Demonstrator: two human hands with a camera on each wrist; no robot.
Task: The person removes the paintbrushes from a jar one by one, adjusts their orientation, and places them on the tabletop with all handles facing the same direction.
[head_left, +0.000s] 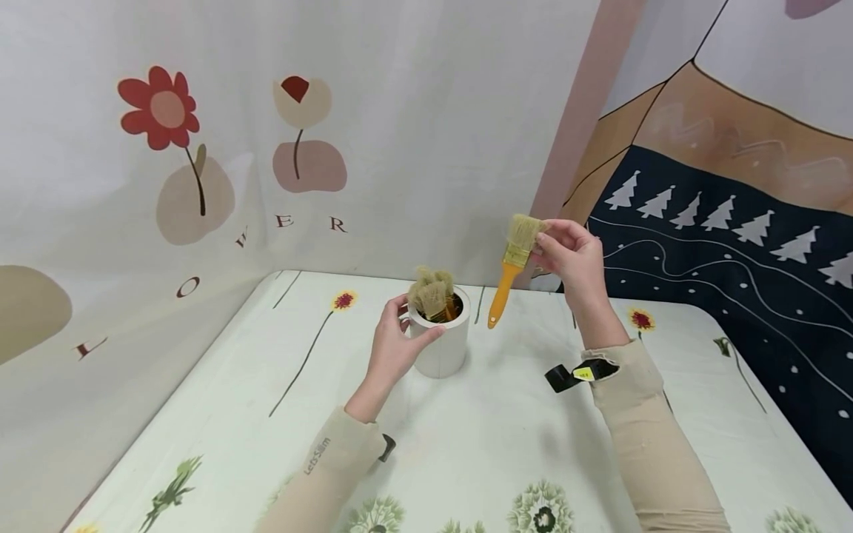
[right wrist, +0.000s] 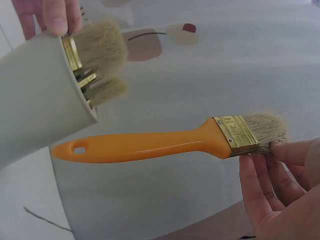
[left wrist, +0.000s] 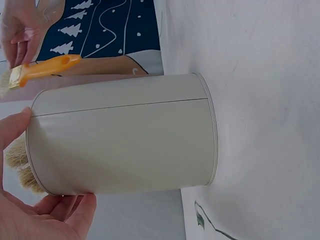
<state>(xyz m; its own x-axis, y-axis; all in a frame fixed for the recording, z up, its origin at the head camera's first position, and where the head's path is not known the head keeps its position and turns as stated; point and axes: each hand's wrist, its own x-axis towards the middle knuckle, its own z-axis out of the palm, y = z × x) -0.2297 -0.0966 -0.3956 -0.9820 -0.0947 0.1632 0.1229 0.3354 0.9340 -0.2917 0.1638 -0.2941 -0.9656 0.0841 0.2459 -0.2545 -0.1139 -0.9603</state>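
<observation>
Pale fabric printed with red flowers and letters [head_left: 426, 111] is hung behind a worktop covered in white floral cloth [head_left: 506, 422]; on it a white cylindrical container [head_left: 441, 352] is stood upright, clasped near its rim between thumb and fingers of the left hand [head_left: 400, 344], presumably so that it is kept steady; a flat paintbrush with orange handle, gold-coloured ferrule and pale bristles [head_left: 509, 274] is pinched at its bristle end by the right hand [head_left: 576, 263], raised to the right of the container; its handle is thereby left free and slanted downward; more pale-bristled brushes [head_left: 432, 292] are kept bristles-up by the container's wall; their handles are mostly hidden inside, and their number cannot be told; some held bristles are covered by fingers; both forearms are cut off by the head view's lower edge.
</observation>
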